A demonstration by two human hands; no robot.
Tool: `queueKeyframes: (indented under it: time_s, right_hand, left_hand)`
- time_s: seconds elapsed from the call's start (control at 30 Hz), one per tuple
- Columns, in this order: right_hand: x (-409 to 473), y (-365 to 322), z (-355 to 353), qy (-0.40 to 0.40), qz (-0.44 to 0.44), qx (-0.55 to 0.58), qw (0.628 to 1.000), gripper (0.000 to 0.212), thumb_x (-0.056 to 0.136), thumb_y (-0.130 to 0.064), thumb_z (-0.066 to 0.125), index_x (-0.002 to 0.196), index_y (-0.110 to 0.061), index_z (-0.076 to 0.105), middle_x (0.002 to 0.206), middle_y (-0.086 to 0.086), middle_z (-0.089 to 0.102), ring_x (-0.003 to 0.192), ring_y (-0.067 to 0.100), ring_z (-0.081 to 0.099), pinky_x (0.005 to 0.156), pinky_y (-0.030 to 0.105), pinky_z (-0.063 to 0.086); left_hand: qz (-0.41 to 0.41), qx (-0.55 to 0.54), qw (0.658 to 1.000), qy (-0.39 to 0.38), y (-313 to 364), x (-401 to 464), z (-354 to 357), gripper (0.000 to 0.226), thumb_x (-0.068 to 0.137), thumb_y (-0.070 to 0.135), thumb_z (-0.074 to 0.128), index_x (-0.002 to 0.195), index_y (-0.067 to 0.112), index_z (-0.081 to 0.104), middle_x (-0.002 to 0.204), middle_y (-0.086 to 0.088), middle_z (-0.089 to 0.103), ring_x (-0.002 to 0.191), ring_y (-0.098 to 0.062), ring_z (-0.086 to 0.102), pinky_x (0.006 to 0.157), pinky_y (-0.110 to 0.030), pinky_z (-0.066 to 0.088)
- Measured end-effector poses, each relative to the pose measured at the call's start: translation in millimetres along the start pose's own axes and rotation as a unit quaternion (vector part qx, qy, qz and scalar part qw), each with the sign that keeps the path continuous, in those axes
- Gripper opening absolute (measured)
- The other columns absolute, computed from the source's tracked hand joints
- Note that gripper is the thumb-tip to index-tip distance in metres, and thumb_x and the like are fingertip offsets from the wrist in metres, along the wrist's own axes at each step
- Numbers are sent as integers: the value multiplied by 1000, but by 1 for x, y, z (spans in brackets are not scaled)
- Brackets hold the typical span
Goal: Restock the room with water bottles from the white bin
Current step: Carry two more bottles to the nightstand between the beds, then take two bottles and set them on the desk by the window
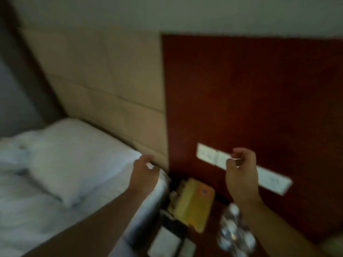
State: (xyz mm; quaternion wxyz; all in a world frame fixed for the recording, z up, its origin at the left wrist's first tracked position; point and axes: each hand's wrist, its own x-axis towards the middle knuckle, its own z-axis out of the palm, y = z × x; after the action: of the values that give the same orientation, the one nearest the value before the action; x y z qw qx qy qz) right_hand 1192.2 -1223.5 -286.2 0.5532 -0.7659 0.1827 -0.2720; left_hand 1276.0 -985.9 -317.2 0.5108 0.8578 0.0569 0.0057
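**Inspector A:** Left hand (143,173) raised over the near edge of the bed (37,210); fingers loosely curled, thumb apart from them; nothing held.

**Inspector B:** Confirmed. Right hand (241,175) raised at about the same height, in front of the dark red wooden panel (250,93); fingers half curled toward the thumb; gap between them open; nothing seen in the grasp. Both forearms bare, reaching in from the near edge.

**Inspector A:** Water bottles (234,232) noted low and right of centre, below the right forearm; clear plastic, clustered together; heavily blurred, so count not determinable. Not touched by either hand.

**Inspector B:** Agreed. Standing on the dark nightstand (207,243) between bed and panel. Left of the bottles, a yellow and orange packet (193,203), tilted; nearer still, white cards or boxes (165,243), too blurred to identify.

**Inspector A:** White switch plate (243,167) fixed across the red panel, running down to the right, partly behind the right hand. White pillow (74,158) at the far end of the bed, against the beige padded headboard (104,84).

**Inspector B:** White bin not located in view. Whole frame smeared.
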Motion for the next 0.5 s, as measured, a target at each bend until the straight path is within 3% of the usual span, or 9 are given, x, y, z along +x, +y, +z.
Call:
queueKeyframes:
  time_s: [0.07, 0.13, 0.2, 0.23, 0.27, 0.33, 0.4, 0.47, 0.5]
  right_hand:
    - [16, -82, 41, -54, -31, 22, 998, 23, 93, -7, 54, 108, -25, 51, 99, -3, 58, 85, 11, 60, 71, 27, 45]
    - [9, -169, 90, -123, -57, 47, 990, 15, 94, -14, 58, 107, -21, 55, 100, 6, 63, 89, 26, 61, 79, 39, 49]
    - [-22, -264, 140, -194, -74, 100, 973, 10, 96, -20, 58, 105, -14, 60, 85, 11, 65, 76, 28, 60, 72, 44, 50]
    - [-46, -311, 161, -247, -78, 119, 959, 11, 98, -20, 56, 103, -11, 61, 77, 12, 64, 67, 26, 57, 63, 39, 49]
    - [-74, -358, 181, -296, -81, 146, 940, 12, 98, -19, 55, 99, -9, 62, 72, 11, 62, 60, 23, 55, 56, 33, 46]
    - [-145, -441, 218, -399, -87, 189, 893, 12, 98, -16, 54, 96, -7, 63, 72, 10, 61, 56, 21, 53, 50, 28, 42]
    - [-212, -506, 228, -505, -123, 222, 825, 12, 99, -15, 52, 96, -8, 62, 79, 9, 60, 58, 21, 52, 51, 28, 40]
    - [-371, -607, 253, -610, -115, 224, 751, 14, 99, -15, 51, 88, -10, 59, 79, 8, 57, 58, 20, 50, 52, 29, 37]
    - [-371, -618, 249, -616, -120, 251, 737, 14, 99, -16, 52, 86, -13, 57, 78, 6, 56, 57, 19, 50, 52, 28, 36]
  left_hand:
    - [-1, -44, 995, 87, 46, 9, -94, 27, 89, 14, 60, 114, 24, 58, 117, 0, 54, 100, -32, 65, 88, -47, 57]
    - [25, -88, 979, 183, 88, 6, -200, 29, 85, 16, 60, 114, 15, 61, 104, -2, 61, 95, -31, 67, 86, -50, 58]
    - [50, -118, 959, 252, 121, -19, -308, 33, 83, 16, 59, 115, 11, 61, 95, -8, 66, 91, -33, 67, 84, -52, 56]
    - [51, -125, 949, 286, 133, -41, -358, 29, 85, 15, 59, 113, 12, 60, 99, -16, 67, 95, -37, 67, 86, -55, 55]
    - [52, -129, 941, 310, 139, -67, -407, 24, 87, 16, 59, 110, 14, 59, 104, -22, 67, 100, -40, 67, 88, -56, 54]
    - [41, -107, 915, 386, 148, -130, -506, 19, 87, 21, 59, 106, 20, 57, 107, -16, 68, 100, -37, 69, 87, -51, 57]
    - [29, -64, 902, 427, 159, -192, -572, 23, 87, 21, 57, 110, 18, 58, 95, -8, 68, 83, -27, 71, 69, -38, 60]
    - [-7, -34, 854, 519, 140, -339, -692, 21, 90, 16, 54, 109, 12, 60, 78, -4, 62, 62, -19, 64, 48, -24, 49]
    - [0, -15, 865, 501, 154, -351, -699, 16, 91, 15, 52, 103, 10, 61, 75, -4, 60, 57, -18, 62, 46, -21, 45]
